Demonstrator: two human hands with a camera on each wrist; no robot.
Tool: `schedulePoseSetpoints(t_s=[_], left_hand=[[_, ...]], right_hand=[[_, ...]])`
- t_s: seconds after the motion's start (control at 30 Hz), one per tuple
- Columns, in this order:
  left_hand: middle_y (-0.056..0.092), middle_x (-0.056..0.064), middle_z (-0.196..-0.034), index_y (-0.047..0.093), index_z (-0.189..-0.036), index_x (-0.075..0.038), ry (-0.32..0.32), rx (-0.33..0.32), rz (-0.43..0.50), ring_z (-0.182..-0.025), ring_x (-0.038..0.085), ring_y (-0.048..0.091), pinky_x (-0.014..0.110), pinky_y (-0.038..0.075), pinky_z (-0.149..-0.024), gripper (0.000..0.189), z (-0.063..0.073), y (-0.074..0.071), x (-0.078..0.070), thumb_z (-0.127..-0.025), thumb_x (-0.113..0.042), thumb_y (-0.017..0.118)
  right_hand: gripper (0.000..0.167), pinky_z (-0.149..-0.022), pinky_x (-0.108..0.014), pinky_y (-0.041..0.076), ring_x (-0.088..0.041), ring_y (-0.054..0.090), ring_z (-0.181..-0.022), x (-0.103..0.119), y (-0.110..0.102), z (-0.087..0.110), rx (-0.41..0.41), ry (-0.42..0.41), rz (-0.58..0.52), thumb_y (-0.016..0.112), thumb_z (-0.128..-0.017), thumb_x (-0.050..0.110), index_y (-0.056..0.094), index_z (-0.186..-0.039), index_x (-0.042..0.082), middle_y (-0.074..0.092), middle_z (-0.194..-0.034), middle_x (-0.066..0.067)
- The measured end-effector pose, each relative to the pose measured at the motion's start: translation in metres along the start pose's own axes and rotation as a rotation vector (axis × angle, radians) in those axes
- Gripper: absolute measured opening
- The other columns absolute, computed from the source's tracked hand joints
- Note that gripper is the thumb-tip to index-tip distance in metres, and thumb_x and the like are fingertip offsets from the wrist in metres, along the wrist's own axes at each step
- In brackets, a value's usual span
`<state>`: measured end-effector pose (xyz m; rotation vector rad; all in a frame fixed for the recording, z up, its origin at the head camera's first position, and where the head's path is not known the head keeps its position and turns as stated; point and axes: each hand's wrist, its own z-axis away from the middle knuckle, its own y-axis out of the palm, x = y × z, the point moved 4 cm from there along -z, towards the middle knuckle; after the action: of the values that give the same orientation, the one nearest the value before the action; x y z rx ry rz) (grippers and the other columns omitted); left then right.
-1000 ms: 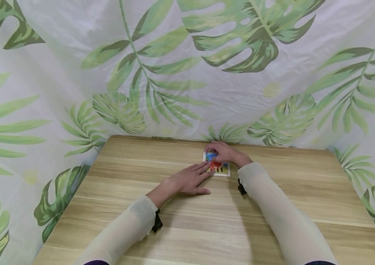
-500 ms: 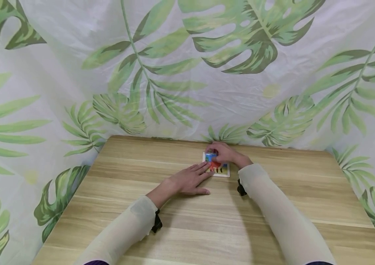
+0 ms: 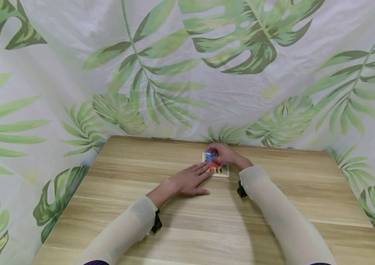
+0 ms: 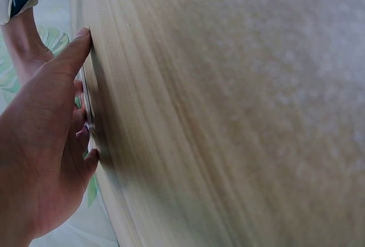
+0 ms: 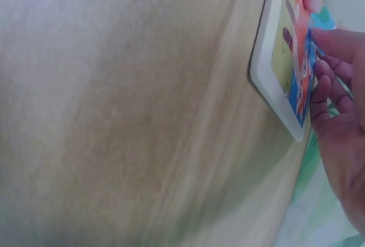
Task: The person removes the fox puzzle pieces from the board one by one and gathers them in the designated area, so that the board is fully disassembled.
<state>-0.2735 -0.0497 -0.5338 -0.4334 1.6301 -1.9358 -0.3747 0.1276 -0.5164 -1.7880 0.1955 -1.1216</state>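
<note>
A small picture puzzle (image 3: pixel 224 176) with a white border lies flat near the table's far edge. Its picture has red, blue and yellow parts. My left hand (image 3: pixel 189 179) stretches flat from the left, fingertips resting on the puzzle's lower left part and thumb on the wood. From the far right, my right hand (image 3: pixel 224 153) bends over the upper part and pinches a blue puzzle piece (image 5: pixel 324 17) between thumb and fingers. In the right wrist view the piece stands up above the picture. The left wrist view mostly hides the puzzle behind the left hand (image 4: pixel 48 127).
The wooden table (image 3: pixel 141 158) runs up to a pale curtain (image 3: pixel 171 103) printed with green leaves. Black wrist bands with camera mounts sit on both sleeved forearms.
My right fingers shift slightly at the blue piece on the upper part of the puzzle. The left hand stays in place on the board.
</note>
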Motion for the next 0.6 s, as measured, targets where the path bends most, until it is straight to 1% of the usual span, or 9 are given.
schedulePoseSetpoints(t_s=[0.2, 0.37, 0.47, 0.6], left_hand=[[0.000, 0.010, -0.179, 0.020, -0.172, -0.021, 0.000, 0.004, -0.005, -0.165, 0.028, 0.006, 0.044, 0.019, -0.132, 0.083, -0.0002, -0.0008, -0.0002, -0.107, -0.069, 0.039], [-0.001, 0.009, -0.179, 0.018, -0.172, -0.022, -0.001, 0.012, -0.004, -0.165, 0.027, 0.005, 0.044, 0.018, -0.132, 0.083, 0.0005, -0.0014, -0.0005, -0.107, -0.070, 0.038], [-0.001, 0.010, -0.179, 0.018, -0.172, -0.022, 0.000, 0.014, -0.002, -0.165, 0.027, 0.005, 0.045, 0.019, -0.132, 0.083, 0.0011, -0.0021, -0.0010, -0.107, -0.070, 0.038], [0.000, 0.011, -0.179, 0.018, -0.172, -0.021, 0.005, 0.014, 0.003, -0.165, 0.028, 0.005, 0.045, 0.019, -0.132, 0.084, 0.0014, -0.0023, -0.0016, -0.107, -0.069, 0.038]], right_hand=[[0.028, -0.090, -0.044, 0.057, -0.027, 0.067, -0.098, -0.0007, -0.0002, 0.0016, -0.029, 0.006, -0.069, 0.075, -0.092, -0.003, 0.071, -0.120, 0.000, 0.071, -0.105, -0.013], [0.026, -0.085, -0.037, 0.055, -0.025, 0.066, -0.095, -0.0042, 0.0008, 0.0034, -0.059, 0.026, -0.146, 0.072, -0.094, -0.006, 0.072, -0.119, -0.003, 0.071, -0.104, -0.015], [0.023, -0.082, -0.033, 0.054, -0.022, 0.066, -0.093, -0.0057, 0.0016, 0.0048, -0.079, 0.039, -0.169, 0.072, -0.095, -0.006, 0.074, -0.118, -0.002, 0.072, -0.104, -0.015], [0.021, -0.081, -0.032, 0.054, -0.021, 0.066, -0.091, -0.0072, 0.0027, 0.0065, -0.097, 0.071, -0.205, 0.072, -0.096, -0.004, 0.075, -0.117, -0.001, 0.072, -0.104, -0.015]])
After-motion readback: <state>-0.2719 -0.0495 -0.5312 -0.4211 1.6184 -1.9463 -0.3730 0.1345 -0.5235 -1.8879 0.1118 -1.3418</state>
